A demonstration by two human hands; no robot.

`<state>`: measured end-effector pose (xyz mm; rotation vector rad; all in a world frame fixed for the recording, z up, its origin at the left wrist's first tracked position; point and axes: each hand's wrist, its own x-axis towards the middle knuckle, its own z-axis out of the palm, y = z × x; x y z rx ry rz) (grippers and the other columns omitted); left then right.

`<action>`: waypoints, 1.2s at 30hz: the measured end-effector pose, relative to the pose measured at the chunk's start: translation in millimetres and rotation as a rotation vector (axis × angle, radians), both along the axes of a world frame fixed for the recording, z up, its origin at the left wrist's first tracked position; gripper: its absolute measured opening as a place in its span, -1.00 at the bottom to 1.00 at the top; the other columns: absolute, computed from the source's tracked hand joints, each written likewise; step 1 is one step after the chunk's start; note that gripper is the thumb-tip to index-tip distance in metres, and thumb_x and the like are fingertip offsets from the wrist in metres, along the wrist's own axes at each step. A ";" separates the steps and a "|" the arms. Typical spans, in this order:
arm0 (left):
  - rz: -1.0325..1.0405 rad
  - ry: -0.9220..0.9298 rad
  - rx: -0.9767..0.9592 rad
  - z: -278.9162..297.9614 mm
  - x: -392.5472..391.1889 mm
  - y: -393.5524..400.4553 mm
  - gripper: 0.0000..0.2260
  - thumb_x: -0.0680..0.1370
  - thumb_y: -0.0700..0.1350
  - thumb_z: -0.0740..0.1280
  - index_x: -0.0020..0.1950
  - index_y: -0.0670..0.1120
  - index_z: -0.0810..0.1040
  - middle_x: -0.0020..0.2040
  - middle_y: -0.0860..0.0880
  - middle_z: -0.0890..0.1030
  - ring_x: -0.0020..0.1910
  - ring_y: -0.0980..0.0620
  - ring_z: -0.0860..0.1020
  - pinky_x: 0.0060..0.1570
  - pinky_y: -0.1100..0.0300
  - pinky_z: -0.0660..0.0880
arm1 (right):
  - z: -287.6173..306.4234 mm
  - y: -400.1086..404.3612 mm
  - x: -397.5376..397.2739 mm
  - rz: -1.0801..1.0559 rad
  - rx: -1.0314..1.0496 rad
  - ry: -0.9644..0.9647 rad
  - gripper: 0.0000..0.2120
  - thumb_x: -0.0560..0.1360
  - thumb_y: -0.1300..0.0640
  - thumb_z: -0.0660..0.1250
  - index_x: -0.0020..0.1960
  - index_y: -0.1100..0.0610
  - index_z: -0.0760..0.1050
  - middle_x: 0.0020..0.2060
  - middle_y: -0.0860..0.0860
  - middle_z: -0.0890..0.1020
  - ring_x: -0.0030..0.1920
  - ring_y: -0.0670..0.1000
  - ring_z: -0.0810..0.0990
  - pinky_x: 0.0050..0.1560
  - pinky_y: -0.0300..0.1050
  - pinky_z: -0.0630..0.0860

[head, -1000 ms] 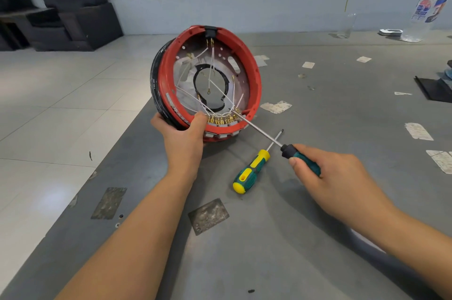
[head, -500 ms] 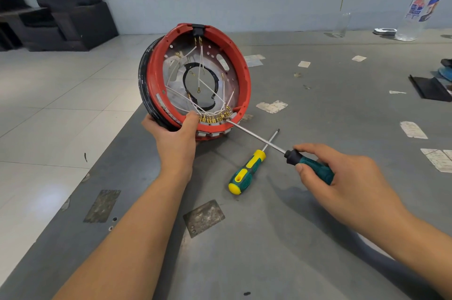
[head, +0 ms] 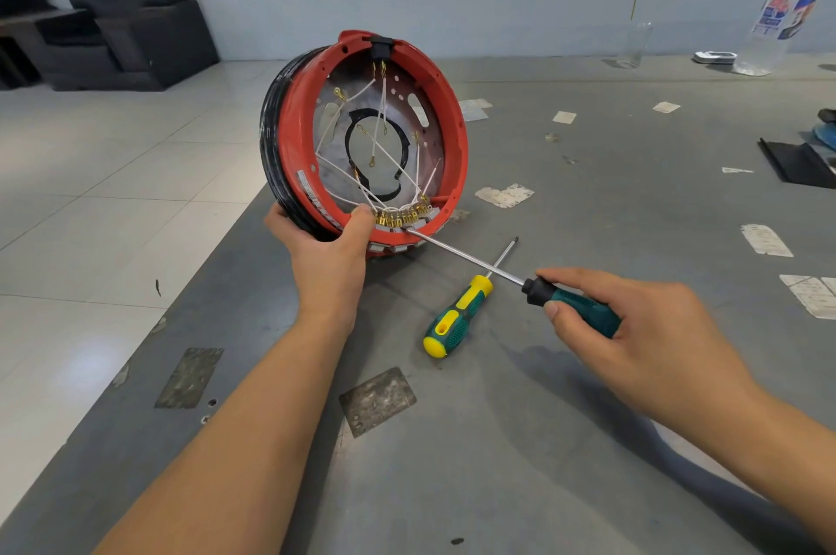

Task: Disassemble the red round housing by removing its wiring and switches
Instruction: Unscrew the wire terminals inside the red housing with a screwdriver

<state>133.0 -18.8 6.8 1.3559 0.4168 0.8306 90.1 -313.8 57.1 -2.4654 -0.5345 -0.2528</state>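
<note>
The red round housing (head: 454, 134) stands on edge on the grey table (head: 588, 441), its open side facing me. White wires (head: 382, 156) cross its metal back plate and end in a row of brass terminals (head: 400, 217) at the lower rim. A black switch block (head: 381, 45) sits at the top rim. My left hand (head: 323, 249) grips the lower left rim, thumb inside by the terminals. My right hand (head: 633, 328) holds a green-handled screwdriver (head: 470, 256) whose tip touches the terminal row.
A second screwdriver (head: 457, 315) with a yellow and green handle lies on the table below the housing. Paper scraps (head: 504, 196) dot the table. A plastic bottle (head: 780, 18) and a glass (head: 635, 43) stand far back right. Black armchairs (head: 131, 20) stand on the tiled floor at the left.
The housing has tilted and turned a little in my left hand. My right hand has drawn back slightly to the right, and the screwdriver tip stays at the terminal row.
</note>
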 end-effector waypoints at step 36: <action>-0.064 0.000 -0.058 3.9 -0.9 2.6 -0.35 0.35 -0.09 0.49 0.33 0.07 0.23 0.06 -0.09 0.56 -0.03 -0.08 0.62 0.04 -0.32 0.65 | 2.5 10.8 7.5 0.065 -0.056 -0.089 -0.59 0.50 -0.11 0.28 0.29 -0.06 0.64 -0.13 0.01 0.76 -0.13 0.13 0.70 -0.12 0.04 0.62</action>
